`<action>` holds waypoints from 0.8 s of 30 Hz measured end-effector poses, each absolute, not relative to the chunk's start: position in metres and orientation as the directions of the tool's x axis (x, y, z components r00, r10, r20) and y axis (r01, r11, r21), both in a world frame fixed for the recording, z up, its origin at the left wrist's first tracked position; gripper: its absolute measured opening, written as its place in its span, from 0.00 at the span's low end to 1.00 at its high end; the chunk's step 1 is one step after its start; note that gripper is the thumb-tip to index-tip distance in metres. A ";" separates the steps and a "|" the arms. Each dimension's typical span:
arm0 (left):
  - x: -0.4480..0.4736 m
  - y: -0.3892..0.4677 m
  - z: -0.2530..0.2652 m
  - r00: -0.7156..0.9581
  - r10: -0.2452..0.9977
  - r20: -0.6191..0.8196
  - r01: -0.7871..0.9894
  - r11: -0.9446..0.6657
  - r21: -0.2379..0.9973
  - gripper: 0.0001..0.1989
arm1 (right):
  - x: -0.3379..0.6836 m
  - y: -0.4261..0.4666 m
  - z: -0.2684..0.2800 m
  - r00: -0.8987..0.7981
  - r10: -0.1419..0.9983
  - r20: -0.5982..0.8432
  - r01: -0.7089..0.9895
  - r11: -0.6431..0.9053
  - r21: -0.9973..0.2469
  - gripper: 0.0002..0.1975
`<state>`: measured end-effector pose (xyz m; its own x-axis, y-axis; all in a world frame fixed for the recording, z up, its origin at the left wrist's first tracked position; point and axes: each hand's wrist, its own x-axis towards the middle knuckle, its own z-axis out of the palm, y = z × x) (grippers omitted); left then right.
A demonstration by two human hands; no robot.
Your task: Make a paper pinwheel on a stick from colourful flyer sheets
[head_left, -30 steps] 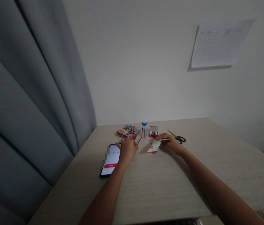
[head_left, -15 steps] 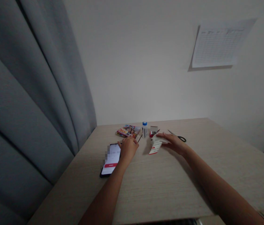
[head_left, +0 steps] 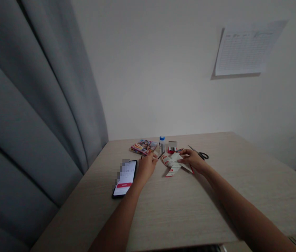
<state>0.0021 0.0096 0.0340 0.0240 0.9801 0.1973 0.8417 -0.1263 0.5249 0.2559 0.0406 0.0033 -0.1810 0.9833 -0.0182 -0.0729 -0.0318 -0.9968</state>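
Note:
A thin dark stick (head_left: 161, 155) pokes out from the closed fingers of my left hand (head_left: 148, 167), just above the desk. My right hand (head_left: 194, 161) pinches the edge of a white paper cut-out with red print (head_left: 174, 162). Several strips fan out from the middle of this cut-out like blades, and the lower one points toward me. The stick's tip is close to the left side of the paper. Right behind the paper sits a small open red and white box (head_left: 172, 149) with dark bits inside.
A clear bottle with a blue cap (head_left: 162, 145) stands beside some colourful magazines (head_left: 143, 147). Scissors with black handles (head_left: 204, 155) lie behind my right hand. A lit phone (head_left: 124, 180) rests left of my left forearm. A grey curtain (head_left: 58, 105) hangs at left.
My right hand has turned the cut-out so that its strips now spread open toward me. My left hand has shifted only slightly, with the stick still in it.

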 end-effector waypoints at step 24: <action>0.017 0.004 0.034 0.198 0.952 0.232 0.551 -0.304 0.778 0.09 | 0.248 0.030 0.021 -0.212 0.976 0.050 0.084 0.069 -0.994 0.18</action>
